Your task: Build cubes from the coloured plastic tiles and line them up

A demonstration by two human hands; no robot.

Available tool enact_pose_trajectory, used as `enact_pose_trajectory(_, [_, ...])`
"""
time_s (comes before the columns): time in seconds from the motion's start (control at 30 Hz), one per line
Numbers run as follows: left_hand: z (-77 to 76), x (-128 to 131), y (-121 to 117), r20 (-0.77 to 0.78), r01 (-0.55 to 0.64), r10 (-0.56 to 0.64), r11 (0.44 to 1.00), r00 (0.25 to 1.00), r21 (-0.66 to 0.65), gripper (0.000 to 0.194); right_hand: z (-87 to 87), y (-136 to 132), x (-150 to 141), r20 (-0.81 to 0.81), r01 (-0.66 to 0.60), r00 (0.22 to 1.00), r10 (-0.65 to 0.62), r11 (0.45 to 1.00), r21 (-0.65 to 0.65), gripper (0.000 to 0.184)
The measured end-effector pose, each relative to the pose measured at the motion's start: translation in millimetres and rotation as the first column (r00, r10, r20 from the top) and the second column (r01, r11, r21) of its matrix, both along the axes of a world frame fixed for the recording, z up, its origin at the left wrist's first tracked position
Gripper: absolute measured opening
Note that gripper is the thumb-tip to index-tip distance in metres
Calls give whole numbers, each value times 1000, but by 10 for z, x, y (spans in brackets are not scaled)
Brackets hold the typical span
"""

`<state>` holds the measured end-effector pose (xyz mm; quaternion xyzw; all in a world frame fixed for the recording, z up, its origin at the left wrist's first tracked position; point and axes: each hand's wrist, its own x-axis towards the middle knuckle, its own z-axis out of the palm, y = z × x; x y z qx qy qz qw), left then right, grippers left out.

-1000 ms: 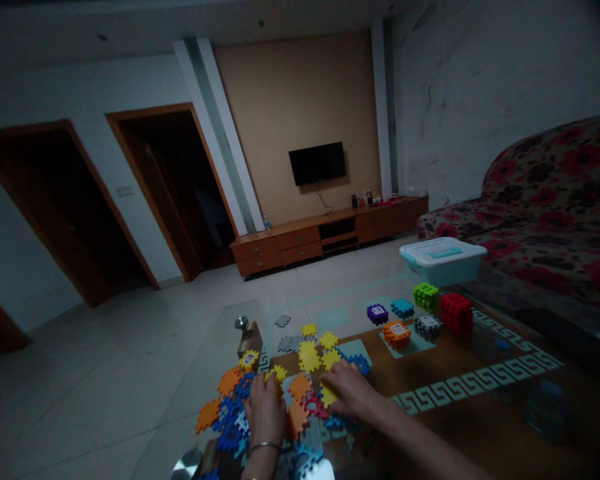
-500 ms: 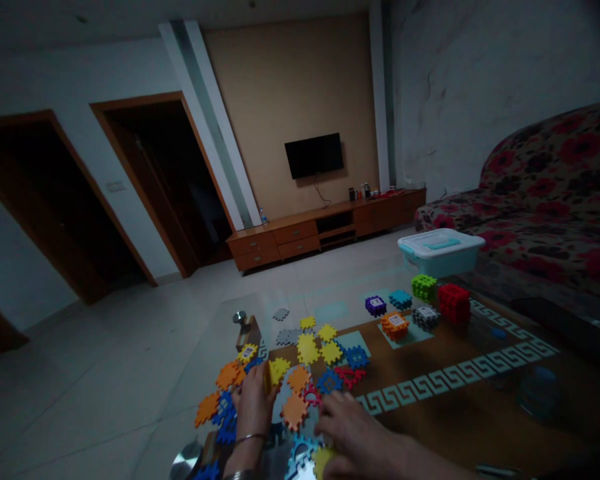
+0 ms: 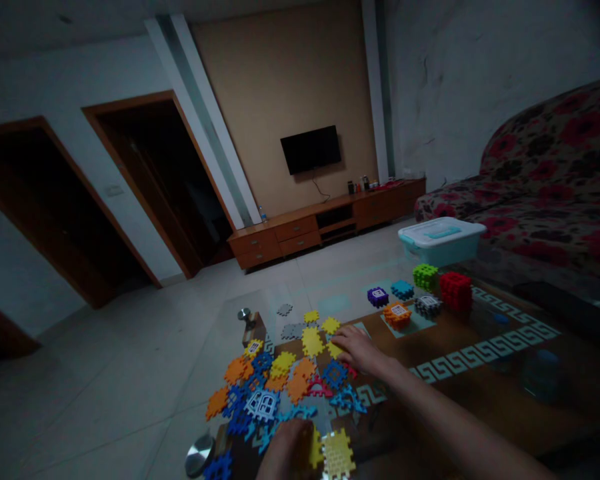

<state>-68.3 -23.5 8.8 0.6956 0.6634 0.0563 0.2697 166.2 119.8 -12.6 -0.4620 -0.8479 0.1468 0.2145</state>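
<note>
A scatter of flat toothed foam tiles in orange, blue, yellow and grey lies on the left part of a glass-topped table. My right hand reaches over the far side of the scatter, fingers curled down onto a yellow tile. My left hand is at the bottom edge, closed on joined yellow tiles held close to me. Several finished foam cubes, among them a red cube and a green cube, stand farther right.
A pale lidded plastic box sits at the table's far edge. A flowered sofa runs along the right. Beyond are tiled floor, a low wooden cabinet, a wall television and two dark doorways.
My right hand moved from near me out to the far yellow tiles. My left hand drew back toward me and now holds joined yellow tiles. The camera tilted slightly.
</note>
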Motion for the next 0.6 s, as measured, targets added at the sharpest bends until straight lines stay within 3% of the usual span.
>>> enact_pose_trajectory(0.07, [-33, -35, 74, -66, -30, 35, 996, 997, 82, 57, 50, -21, 19, 32, 24, 999, -24, 1000, -4, 29])
enact_pose_trajectory(0.2, [-52, -64, 108, -77, -42, 57, 980, 995, 193, 58, 60, -67, 37, 58, 66, 996, -66, 998, -3, 41])
enact_pose_trajectory(0.3, [-33, -34, 69, -36, 2, 5, 981, 999, 192, 60, 3, -84, 49, 47, 52, 997, -53, 998, 25, 39])
enact_pose_trajectory(0.4, [25, -11, 17, -89, 30, -16, 987, 996, 161, 54, -37, -82, 68, 51, 39, 998, -42, 998, 59, 30])
enact_pose_trajectory(0.5, [85, -19, -28, -154, 35, -21, 996, 988, 87, 48, -28, -90, 68, 55, 29, 998, -32, 998, 57, 28])
enact_pose_trajectory(0.6, [90, -32, -5, -138, 23, -10, 996, 990, 90, 56, 10, -147, -1, 21, 0, 1000, -1, 999, 39, 32])
